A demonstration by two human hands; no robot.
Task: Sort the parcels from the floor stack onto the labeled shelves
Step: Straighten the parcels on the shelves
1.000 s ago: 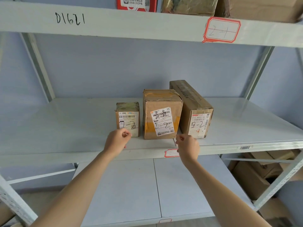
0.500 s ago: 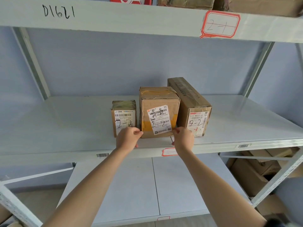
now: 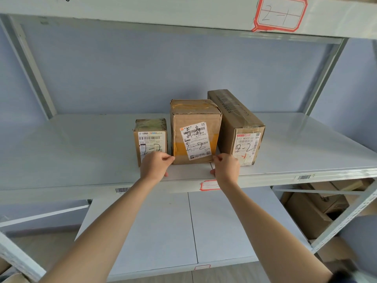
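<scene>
Three parcels (image 3: 194,131) on shelf (image 3: 71,152), two hands (image 3: 155,166)

Three taped cardboard parcels are seen upright in a row on the middle shelf (image 3: 81,152), each label marked "2-2": a small box (image 3: 151,137) at left, a taller box (image 3: 194,131) in the centre, and a long box (image 3: 236,123) angled at right.

Both hands (image 3: 190,167) touch the middle parcel's (image 3: 194,131) lower corners on the shelf (image 3: 81,152).
</scene>
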